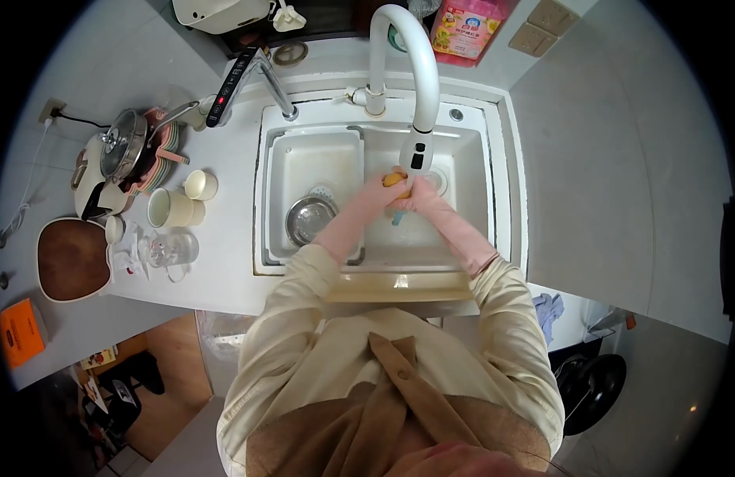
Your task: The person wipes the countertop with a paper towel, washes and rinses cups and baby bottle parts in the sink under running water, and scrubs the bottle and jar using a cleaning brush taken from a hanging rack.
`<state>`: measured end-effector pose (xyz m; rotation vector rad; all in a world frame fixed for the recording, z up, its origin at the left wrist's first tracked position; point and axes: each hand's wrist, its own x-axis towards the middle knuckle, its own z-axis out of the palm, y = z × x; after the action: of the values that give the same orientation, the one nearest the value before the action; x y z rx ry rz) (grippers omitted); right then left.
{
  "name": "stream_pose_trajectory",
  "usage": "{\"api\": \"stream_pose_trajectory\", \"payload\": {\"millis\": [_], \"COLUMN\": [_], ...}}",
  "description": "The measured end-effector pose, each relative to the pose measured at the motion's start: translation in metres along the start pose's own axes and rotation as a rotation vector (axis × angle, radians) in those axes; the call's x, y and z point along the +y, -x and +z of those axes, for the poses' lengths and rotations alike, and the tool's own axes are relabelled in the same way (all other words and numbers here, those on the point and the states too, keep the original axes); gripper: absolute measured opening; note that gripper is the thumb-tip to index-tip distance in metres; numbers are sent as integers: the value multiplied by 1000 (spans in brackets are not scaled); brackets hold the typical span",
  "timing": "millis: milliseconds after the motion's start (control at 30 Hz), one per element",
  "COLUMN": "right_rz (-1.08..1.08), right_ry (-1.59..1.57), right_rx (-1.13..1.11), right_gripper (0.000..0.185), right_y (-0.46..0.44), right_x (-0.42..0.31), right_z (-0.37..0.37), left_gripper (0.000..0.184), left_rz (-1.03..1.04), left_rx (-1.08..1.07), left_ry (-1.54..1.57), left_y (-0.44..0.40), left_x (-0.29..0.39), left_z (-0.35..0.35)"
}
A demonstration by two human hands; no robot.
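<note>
Under the white pull-out faucet (pixel 419 143), my two hands in long pink gloves meet over the right basin (pixel 471 159) of the sink. My left hand (pixel 374 195) is closed around a yellow-brown, rounded thing (pixel 395 181) that looks like a potato. Close against it from the other side is my right hand (pixel 423 193), also closed, its fingers partly hidden by the faucet head. A small blue piece (pixel 397 217) shows just below the hands; its kind is unclear. The drain (pixel 439 180) lies behind my right hand.
A metal bowl (pixel 311 220) sits in the left basin (pixel 284 151). Cups (pixel 201 184), a glass pitcher (pixel 177 248) and a lidded pan (pixel 125 143) crowd the left counter. A slim second tap (pixel 278 89) and a pink detergent bottle (pixel 468 32) stand behind the sink.
</note>
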<state>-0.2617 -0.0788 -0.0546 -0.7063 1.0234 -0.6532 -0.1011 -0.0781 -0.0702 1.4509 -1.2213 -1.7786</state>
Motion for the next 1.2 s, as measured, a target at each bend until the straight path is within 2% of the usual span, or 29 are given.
{"api": "stream_pose_trajectory", "payload": {"millis": [67, 100, 167, 233, 333, 367, 433, 533, 633, 733, 833, 933, 1033, 1133, 1200], "right_rz": [-61, -231, -398, -395, -294, -289, -281, -323, -416, -478, -411, -422, -378, -500, -418], "right_ry": [-158, 159, 358, 118, 135, 103, 39, 110, 3, 204, 262, 15, 86, -141, -146], "right_rx": [115, 258, 343, 241, 74, 138, 264, 255, 140, 255, 233, 125, 202, 124, 149], "right_gripper": [46, 41, 33, 26, 13, 10, 5, 8, 5, 5, 7, 9, 12, 17, 19], "right_y": [-2, 7, 11, 17, 21, 18, 10, 10, 12, 6, 2, 5, 2, 8, 12], "right_x": [22, 35, 47, 50, 50, 51, 56, 59, 62, 67, 65, 67, 69, 68, 65], "right_z": [-3, -4, -10, -19, -10, -2, 11, 14, 9, 10, 1, -1, -4, -6, -7], "left_gripper": [66, 63, 57, 52, 49, 49, 50, 52, 53, 49, 47, 45, 43, 43, 43], "left_rz": [-87, -116, -171, -187, -259, -289, -350, -380, -402, -406, -373, -365, -379, -360, -352], "left_rx": [65, 70, 82, 57, -20, -50, 41, 87, 102, 127, 114, 116, 152, 101, 80], "left_ry": [84, 239, 547, 579, 698, 749, 763, 783, 800, 797, 791, 795, 833, 946, 990], "left_y": [-7, 0, 23, 26, 31, 33, 30, 29, 27, 27, 29, 29, 31, 33, 33], "left_x": [-17, -13, 6, 5, 12, 15, 13, 8, 0, -1, 4, 2, 8, 10, 11], "left_z": [5, 4, -4, -9, -4, -1, 8, 10, 10, 14, 14, 14, 19, 16, 14]}}
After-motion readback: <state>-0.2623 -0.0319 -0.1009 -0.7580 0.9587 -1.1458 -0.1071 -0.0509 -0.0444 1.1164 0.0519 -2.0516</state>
